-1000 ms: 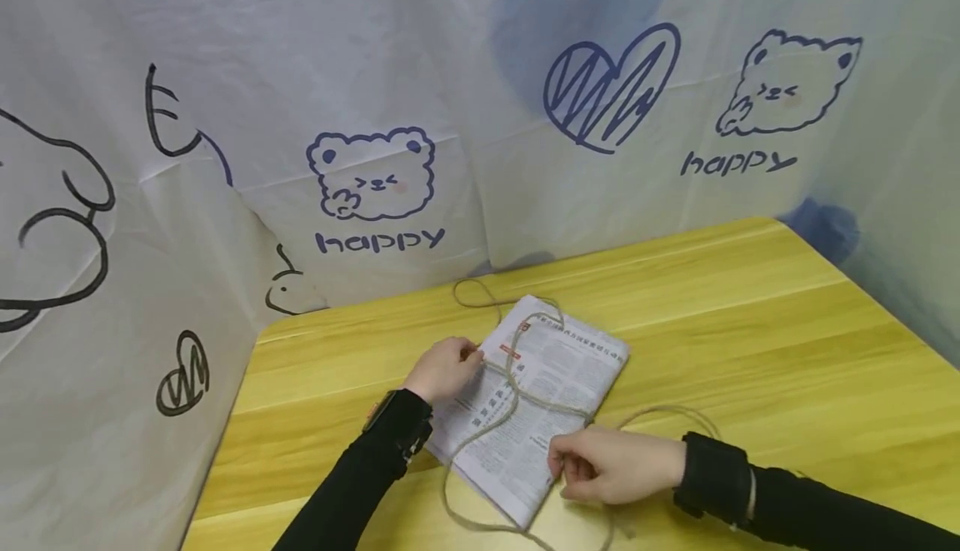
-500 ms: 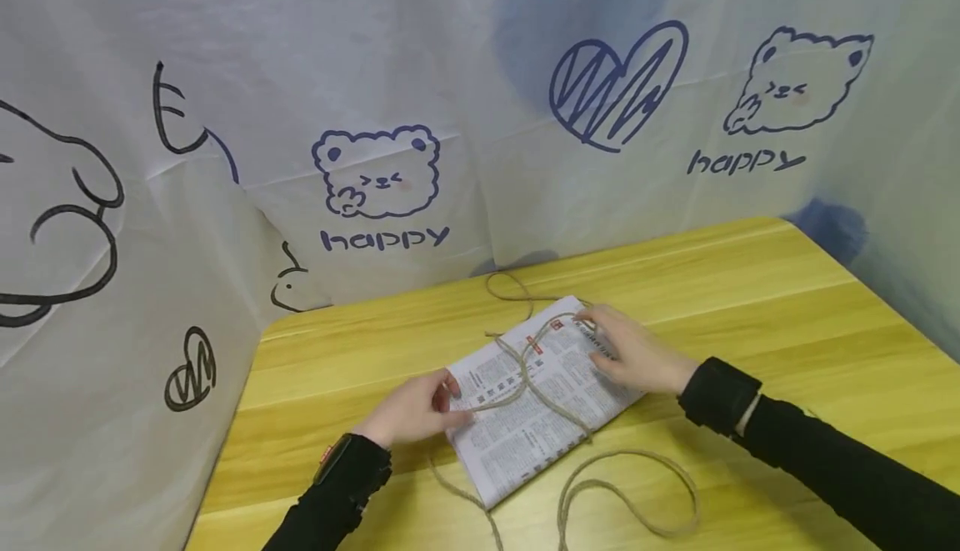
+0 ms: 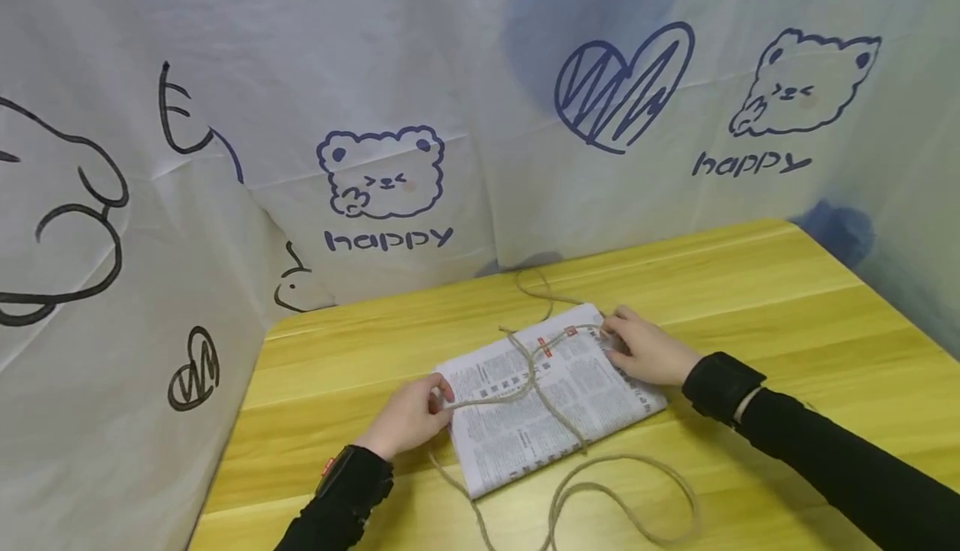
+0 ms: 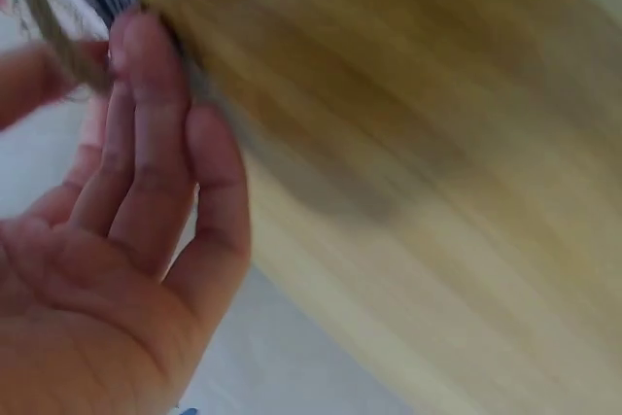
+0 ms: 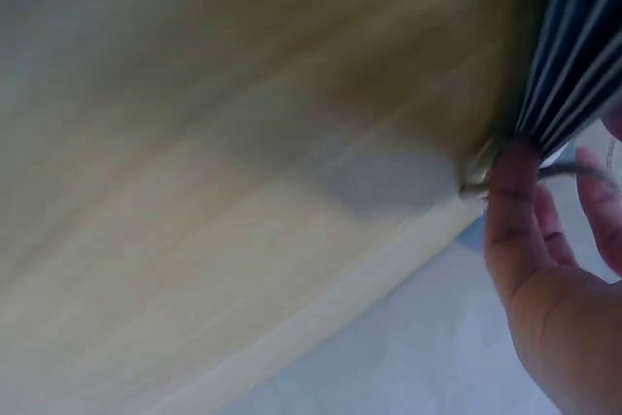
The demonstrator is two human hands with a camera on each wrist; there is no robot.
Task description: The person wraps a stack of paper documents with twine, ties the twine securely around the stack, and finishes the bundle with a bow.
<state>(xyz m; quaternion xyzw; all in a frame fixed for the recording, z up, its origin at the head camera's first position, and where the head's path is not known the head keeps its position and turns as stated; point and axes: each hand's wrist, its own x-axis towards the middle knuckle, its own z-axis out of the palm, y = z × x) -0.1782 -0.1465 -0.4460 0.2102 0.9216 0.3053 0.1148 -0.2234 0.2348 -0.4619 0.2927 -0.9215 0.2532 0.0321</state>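
A folded stack of newspapers (image 3: 502, 443) lies aslant on the table, with brown twine (image 3: 557, 412) crossing over its top face. At its left end my left hand (image 3: 408, 415) grips the edge, thumb above beside the twine. In the left wrist view, that hand's fingers (image 4: 160, 75) reach the layered paper edge. My right hand (image 3: 651, 349) holds the opposite end near the far right corner. The right wrist view has its fingers (image 5: 515, 211) against the layered edge (image 5: 573, 55), where a strand of twine (image 5: 564, 170) passes between finger and thumb.
Loose twine (image 3: 660, 461) curls on the wooden table (image 3: 765, 326) in front of the stack, and another loop (image 3: 534, 283) lies behind it. A strand (image 3: 472, 497) trails off the near left. A white printed cloth (image 3: 480, 101) stands behind and at the sides.
The newspaper stack has turned and shifted right. My right hand has gone from its near right edge to the far right end, my left hand to the left end.
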